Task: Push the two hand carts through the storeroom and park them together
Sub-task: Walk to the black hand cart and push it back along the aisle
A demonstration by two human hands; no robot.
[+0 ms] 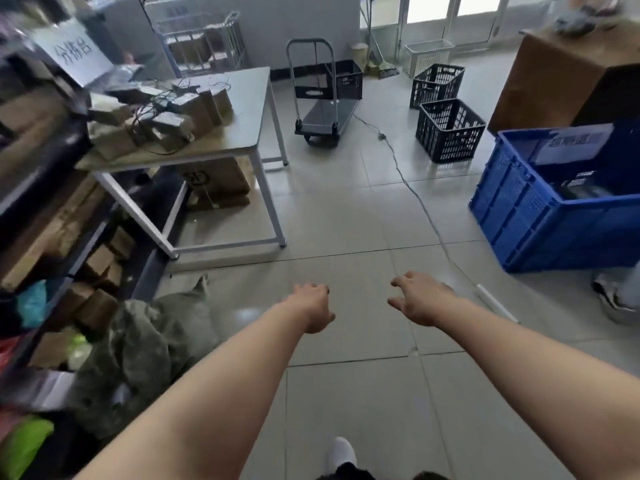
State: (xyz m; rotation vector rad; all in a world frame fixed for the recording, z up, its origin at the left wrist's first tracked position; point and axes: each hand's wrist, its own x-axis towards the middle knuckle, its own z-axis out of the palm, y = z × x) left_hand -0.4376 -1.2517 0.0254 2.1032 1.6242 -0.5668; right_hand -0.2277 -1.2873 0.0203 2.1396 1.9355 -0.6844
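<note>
Fingers (398,284) of the right hand (424,301) spread loose and empty, those of the left hand (313,308) curled under but gripping nothing, as a person reaches both arms forward over the tiled floor (346,220) of a storeroom. The one hand cart in view, a folding platform cart (323,116) with an upright loop handle (310,46) and a black crate (343,79) on its deck, stands well ahead by the far wall, just past the table (242,109); a second cart is not clearly visible. A grey cable (412,188) trails across the floor from near the cart toward the right hand. The sensible approach: walk up behind the handle, take it with both hands set apart, and steer wide of the cable, the black crates (448,129) and the blue crate (540,209).
</note>
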